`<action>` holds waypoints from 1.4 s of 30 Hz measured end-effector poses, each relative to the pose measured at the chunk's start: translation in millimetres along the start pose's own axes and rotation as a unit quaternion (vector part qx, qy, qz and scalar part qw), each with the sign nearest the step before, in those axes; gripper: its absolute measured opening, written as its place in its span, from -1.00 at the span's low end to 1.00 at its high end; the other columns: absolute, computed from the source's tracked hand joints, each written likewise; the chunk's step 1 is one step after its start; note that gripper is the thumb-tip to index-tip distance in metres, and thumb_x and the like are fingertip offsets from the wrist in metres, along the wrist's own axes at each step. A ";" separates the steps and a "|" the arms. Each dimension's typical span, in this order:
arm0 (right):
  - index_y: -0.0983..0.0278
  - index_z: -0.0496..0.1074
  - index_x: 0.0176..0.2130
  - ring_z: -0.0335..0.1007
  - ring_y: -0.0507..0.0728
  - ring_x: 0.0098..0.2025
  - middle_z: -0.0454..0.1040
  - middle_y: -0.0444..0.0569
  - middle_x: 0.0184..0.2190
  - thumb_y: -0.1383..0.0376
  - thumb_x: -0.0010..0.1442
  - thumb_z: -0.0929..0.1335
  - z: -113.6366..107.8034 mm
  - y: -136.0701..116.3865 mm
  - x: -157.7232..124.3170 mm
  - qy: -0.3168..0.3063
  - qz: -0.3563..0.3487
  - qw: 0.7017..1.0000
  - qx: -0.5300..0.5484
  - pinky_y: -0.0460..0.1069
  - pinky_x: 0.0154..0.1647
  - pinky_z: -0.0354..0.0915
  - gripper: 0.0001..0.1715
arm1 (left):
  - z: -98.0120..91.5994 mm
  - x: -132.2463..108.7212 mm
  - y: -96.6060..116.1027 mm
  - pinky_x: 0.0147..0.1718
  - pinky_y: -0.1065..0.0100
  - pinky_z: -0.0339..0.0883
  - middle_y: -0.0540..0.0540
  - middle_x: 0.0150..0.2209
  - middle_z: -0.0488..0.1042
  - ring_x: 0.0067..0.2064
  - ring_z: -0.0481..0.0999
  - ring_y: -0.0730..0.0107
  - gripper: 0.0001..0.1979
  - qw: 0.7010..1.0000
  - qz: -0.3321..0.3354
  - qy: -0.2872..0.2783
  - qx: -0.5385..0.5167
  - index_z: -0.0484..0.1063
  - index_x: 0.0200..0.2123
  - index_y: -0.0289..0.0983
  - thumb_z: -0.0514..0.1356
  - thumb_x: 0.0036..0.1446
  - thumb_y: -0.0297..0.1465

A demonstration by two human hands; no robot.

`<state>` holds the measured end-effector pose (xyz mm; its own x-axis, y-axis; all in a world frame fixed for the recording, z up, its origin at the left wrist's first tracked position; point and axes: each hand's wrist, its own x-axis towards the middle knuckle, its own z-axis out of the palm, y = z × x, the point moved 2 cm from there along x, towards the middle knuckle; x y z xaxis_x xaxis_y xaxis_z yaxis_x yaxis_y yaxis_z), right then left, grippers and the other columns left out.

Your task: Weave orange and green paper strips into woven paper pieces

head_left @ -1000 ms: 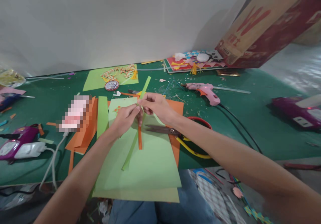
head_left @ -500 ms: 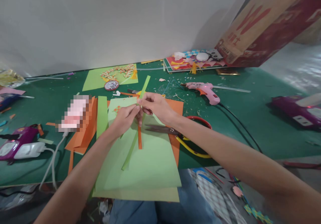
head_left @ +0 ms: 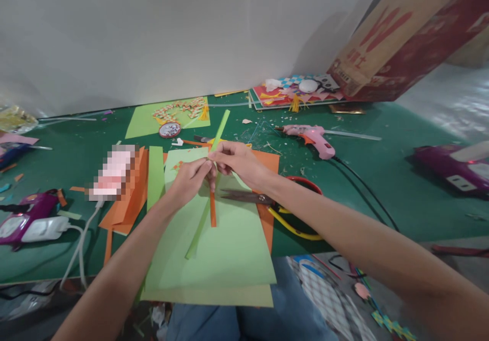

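My left hand (head_left: 193,176) and my right hand (head_left: 237,162) meet above light green paper sheets (head_left: 229,254), fingertips almost touching. Between them runs a green paper strip (head_left: 221,127), its upper end slanting up and right past my right fingers. My right hand pinches this strip. Below my left fingers an orange paper strip (head_left: 213,211) hangs down, and the left fingers are closed at its top. Another green length (head_left: 198,234) slants down-left over the sheets; whether it is the same strip is hidden by my fingers. Scissors (head_left: 244,196) lie under my right forearm, blades pointing left.
A pink glue gun (head_left: 313,138) with a black cable lies to the right. Orange folded paper (head_left: 130,198) and a blurred-out device with a white cable are at left. Purple power strips (head_left: 32,213) sit on the green table. A paper bag (head_left: 401,40) stands at the back right.
The green strip's upper end has shifted slightly up and to the right between my fingers. Both hands stay in almost the same place.
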<state>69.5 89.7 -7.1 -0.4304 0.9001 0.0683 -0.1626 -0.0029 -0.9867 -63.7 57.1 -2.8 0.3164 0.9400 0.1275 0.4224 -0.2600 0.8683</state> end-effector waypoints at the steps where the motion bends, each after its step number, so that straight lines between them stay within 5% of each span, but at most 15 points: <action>1: 0.27 0.25 -0.59 0.10 -0.10 -0.67 0.21 -0.28 -0.75 0.14 -0.02 0.47 -0.4 -0.1 0.1 0.007 -0.006 1.000 0.004 -0.12 -0.65 0.01 -0.61 | -0.1 -0.1 0.4 -0.34 0.35 0.33 0.02 -0.64 0.44 -0.53 0.47 0.43 -0.68 1.000 -0.003 0.000 0.003 0.27 -0.54 -0.25 -0.06 0.25 -0.36; 10: 0.26 0.19 -0.62 0.05 -0.11 -0.69 0.16 -0.30 -0.75 0.23 0.05 0.45 -7.4 -5.1 2.3 0.063 -0.013 0.997 0.042 -0.11 -0.64 -0.03 -0.58 | 0.5 -0.3 4.2 -0.35 0.39 0.30 0.02 -0.66 0.44 -0.52 0.44 0.44 -0.67 1.000 -0.014 -0.021 -0.001 0.27 -0.54 -0.24 -0.06 0.26 -0.34; 18: 0.28 0.27 -0.61 0.11 -0.11 -0.66 0.22 -0.26 -0.74 0.22 0.06 0.43 -3.9 -4.1 -0.4 -0.010 0.011 1.000 -0.020 -0.12 -0.62 0.02 -0.64 | 0.4 -0.7 1.2 -0.38 0.37 0.32 0.02 -0.64 0.43 -0.55 0.46 0.43 -0.68 1.000 -0.003 -0.015 -0.018 0.27 -0.53 -0.25 -0.06 0.25 -0.31; 42: 0.28 0.28 -0.57 0.16 -0.07 -0.64 0.27 -0.23 -0.71 0.13 0.00 0.46 -3.9 -3.0 0.3 -0.012 -0.002 0.999 -0.049 -0.12 -0.63 0.08 -0.62 | 1.2 -0.4 -0.6 -0.36 0.35 0.33 0.02 -0.64 0.43 -0.54 0.47 0.42 -0.68 1.000 -0.003 -0.015 -0.019 0.27 -0.53 -0.25 -0.06 0.24 -0.28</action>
<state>73.3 91.7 -4.7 -0.4505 0.8896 0.0755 -0.0780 0.0450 -0.9959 -63.0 56.5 -4.0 0.3395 0.9343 0.1084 0.3913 -0.2451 0.8870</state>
